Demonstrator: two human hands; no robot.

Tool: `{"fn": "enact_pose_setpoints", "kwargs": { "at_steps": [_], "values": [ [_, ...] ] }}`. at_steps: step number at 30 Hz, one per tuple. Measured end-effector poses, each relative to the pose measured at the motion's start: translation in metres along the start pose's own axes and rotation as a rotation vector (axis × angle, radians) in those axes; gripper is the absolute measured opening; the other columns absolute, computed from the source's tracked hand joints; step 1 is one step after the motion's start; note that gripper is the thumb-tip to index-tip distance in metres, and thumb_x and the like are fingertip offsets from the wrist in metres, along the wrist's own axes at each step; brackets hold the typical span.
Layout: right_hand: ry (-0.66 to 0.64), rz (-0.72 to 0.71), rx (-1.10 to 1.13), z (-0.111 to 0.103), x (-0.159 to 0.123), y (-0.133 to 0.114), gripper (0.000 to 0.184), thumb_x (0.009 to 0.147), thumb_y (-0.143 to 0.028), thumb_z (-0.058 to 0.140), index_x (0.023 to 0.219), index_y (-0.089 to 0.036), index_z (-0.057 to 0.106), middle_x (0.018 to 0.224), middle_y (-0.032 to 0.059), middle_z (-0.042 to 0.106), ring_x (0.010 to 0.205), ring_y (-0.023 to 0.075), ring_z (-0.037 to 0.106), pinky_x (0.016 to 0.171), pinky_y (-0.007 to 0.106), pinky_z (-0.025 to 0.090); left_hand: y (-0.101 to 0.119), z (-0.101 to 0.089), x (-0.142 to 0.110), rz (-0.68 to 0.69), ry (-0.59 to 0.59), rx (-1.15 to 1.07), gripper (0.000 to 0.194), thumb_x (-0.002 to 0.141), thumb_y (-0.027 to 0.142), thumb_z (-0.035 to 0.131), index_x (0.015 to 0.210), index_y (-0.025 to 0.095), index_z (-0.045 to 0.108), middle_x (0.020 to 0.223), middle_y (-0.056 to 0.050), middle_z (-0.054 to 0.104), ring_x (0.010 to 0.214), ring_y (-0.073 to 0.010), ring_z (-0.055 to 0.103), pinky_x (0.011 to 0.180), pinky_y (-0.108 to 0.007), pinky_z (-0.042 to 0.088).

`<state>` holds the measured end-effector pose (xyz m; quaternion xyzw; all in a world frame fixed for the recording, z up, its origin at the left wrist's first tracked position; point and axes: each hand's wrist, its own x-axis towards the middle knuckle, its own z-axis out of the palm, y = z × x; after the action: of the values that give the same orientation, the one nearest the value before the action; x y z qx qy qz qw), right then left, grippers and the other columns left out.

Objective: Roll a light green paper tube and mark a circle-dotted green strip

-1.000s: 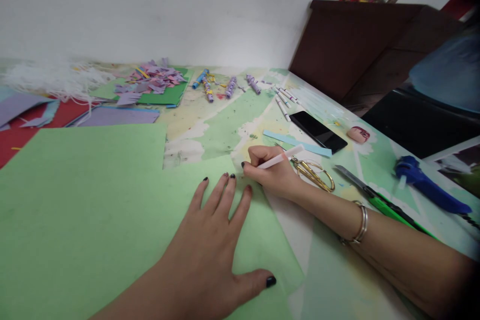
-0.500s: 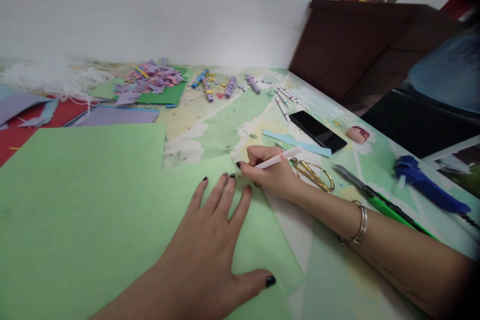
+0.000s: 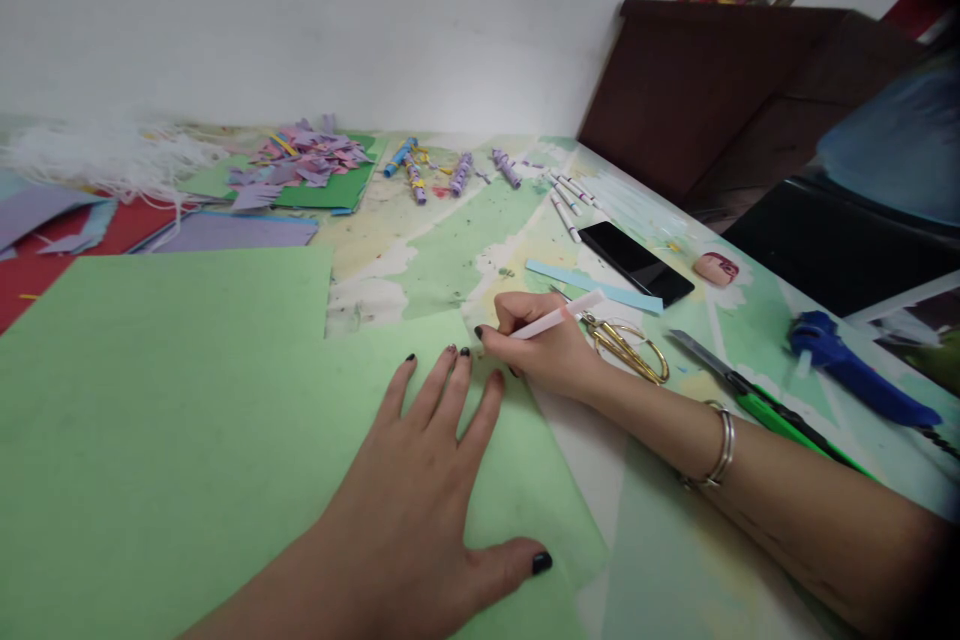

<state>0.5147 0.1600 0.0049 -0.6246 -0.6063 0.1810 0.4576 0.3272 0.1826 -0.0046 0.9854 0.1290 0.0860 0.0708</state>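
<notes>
My left hand [image 3: 431,480] lies flat with spread fingers on a large sheet of light green paper [image 3: 187,400]. Just right of its fingertips, my right hand [image 3: 544,345] grips a white marker [image 3: 559,318] with a pinkish band. The marker slants up to the right, and its tip is hidden behind my thumb and fingers, close to the paper's far right edge. Gold-handled scissors [image 3: 628,348] lie beyond my right wrist, their blades partly covered by the hand. A light blue paper strip [image 3: 592,286] rests behind them.
A black phone [image 3: 637,262], several markers [image 3: 571,195] and an eraser-like pink block [image 3: 716,268] lie beyond. At right are a green box cutter [image 3: 772,410], its blade out, and a blue glue gun [image 3: 862,375]. Paper scraps [image 3: 300,160] and white string [image 3: 112,160] sit at the back left.
Almost nothing differs. The marker and the right fingertips have shifted very slightly; my left hand and the paper stay where they were.
</notes>
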Motion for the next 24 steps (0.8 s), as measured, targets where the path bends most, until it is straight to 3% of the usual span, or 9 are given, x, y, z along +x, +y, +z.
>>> {"fn": "enact_pose_setpoints", "kwargs": {
  "at_steps": [14, 24],
  "values": [
    [0.025, -0.051, -0.034, -0.0006, 0.0005, 0.0019, 0.032, 0.065, -0.006, 0.051, 0.051, -0.018, 0.025, 0.049, -0.0077, 0.025, 0.048, 0.0056, 0.023, 0.044, 0.021, 0.020, 0.0002, 0.0011, -0.0003, 0.011, 0.035, 0.002, 0.092, 0.073, 0.074, 0.035, 0.141, 0.013, 0.025, 0.145, -0.020, 0.025, 0.133, -0.0392, 0.019, 0.107, -0.058, 0.008],
    [0.012, 0.024, 0.011, 0.0011, -0.0005, -0.0007, 0.032, 0.071, -0.012, 0.052, 0.052, -0.019, 0.027, 0.046, -0.0078, 0.029, 0.047, 0.0062, 0.029, 0.044, 0.021, 0.022, 0.0003, 0.0008, -0.0013, 0.010, 0.025, 0.013, 0.093, 0.072, 0.075, 0.035, 0.142, 0.014, 0.023, 0.145, -0.021, 0.024, 0.134, -0.0388, 0.017, 0.107, -0.059, 0.009]
  ]
}}
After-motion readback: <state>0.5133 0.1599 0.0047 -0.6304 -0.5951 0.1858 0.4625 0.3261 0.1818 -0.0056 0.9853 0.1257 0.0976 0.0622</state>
